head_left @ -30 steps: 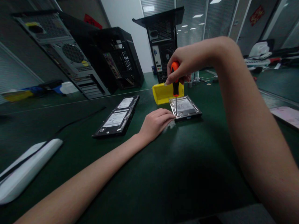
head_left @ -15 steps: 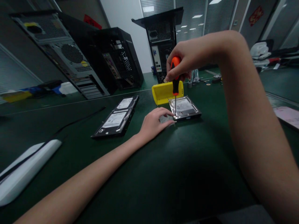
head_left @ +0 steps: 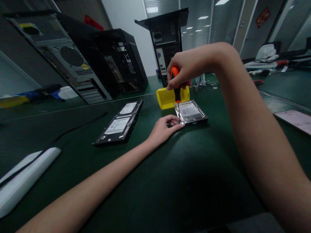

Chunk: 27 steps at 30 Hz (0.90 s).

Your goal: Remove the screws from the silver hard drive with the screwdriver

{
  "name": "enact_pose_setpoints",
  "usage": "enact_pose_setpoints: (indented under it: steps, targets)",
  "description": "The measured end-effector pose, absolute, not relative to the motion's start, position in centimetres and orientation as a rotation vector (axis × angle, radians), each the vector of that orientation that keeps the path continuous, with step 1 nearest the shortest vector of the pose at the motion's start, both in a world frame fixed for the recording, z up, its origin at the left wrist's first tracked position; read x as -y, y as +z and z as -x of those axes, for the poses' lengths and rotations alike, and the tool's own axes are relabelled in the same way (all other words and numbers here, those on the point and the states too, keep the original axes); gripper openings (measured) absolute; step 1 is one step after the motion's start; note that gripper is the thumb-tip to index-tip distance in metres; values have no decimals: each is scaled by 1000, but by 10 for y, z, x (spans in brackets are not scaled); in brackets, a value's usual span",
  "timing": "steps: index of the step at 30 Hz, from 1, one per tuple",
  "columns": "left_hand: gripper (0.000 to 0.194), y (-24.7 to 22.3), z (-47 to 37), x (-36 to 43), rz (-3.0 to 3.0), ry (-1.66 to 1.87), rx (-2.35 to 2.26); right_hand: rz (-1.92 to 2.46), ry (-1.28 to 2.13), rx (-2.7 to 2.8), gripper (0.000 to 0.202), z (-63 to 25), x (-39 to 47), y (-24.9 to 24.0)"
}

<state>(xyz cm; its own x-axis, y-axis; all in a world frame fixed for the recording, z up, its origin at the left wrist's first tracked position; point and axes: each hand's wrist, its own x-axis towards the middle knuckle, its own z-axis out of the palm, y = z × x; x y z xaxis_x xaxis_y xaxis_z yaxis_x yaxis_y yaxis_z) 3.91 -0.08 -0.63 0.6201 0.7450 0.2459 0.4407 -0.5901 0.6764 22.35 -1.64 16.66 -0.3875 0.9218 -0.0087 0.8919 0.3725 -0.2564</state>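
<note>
Screwdriver (head_left: 178, 94) and right hand (head_left: 182, 68) have shifted left since the earlier frame. Leftward lie two hard drives (head_left: 118, 125), labels (head_left: 128, 108) illegible; then the left hand (head_left: 162, 129), fingers slightly parted, grip unclear; a yellow container (head_left: 164, 98); right fingers gripping the screwdriver at the near-left corner of a third labelled drive (head_left: 190, 110), well in from the desk (head_left: 189, 161)'s near edge.

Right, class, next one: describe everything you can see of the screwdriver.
The screwdriver has a chunky orange-and-black handle, apparently plastic or rubber, with an orange band at its lower end and a thin, metal-looking shaft. The right hand grips the handle, partly covering it. It stands nearly upright, shaft down, at the near left corner of one hard drive, close to the left hand. Its tip can't be made out.
</note>
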Motion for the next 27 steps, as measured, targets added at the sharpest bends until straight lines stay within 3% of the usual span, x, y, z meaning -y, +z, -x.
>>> enact_pose_setpoints:
  steps: [27]
  targets:
    - [40,-6,-45,11,-1999,748,-999,1716,274,2517,50,-219,19,167]
